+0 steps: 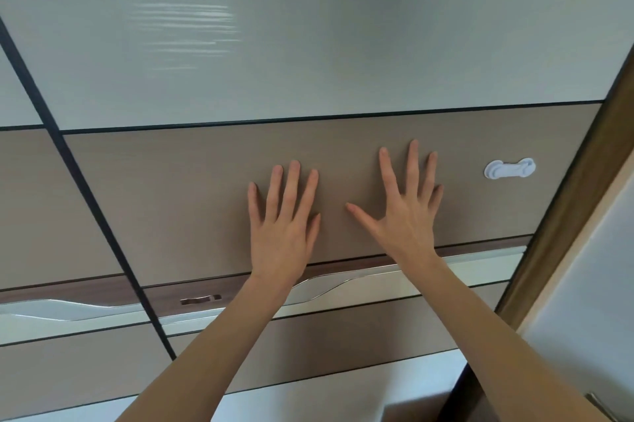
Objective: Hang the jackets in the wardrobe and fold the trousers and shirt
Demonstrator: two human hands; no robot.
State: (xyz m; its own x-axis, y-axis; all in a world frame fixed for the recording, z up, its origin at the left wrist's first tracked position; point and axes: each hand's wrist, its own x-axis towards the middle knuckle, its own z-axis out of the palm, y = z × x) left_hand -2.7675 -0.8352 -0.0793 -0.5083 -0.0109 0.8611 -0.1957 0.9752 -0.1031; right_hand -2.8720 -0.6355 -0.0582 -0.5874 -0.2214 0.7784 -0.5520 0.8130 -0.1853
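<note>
Both palms flat on the brown matte sliding wardrobe door panel (192, 195); left hand (283, 232) & right hand (408, 215) spread, fingers straight, gripping nothing; press evenly, slide sideways w/o skewing; no jackets, trousers or shirt in view.

The wardrobe door (178, 195) is closed, a sliding front of glossy pale and matt brown bands divided by thin dark lines. A white plastic latch (509, 168) sits on its brown band, near the door's right edge.
</note>
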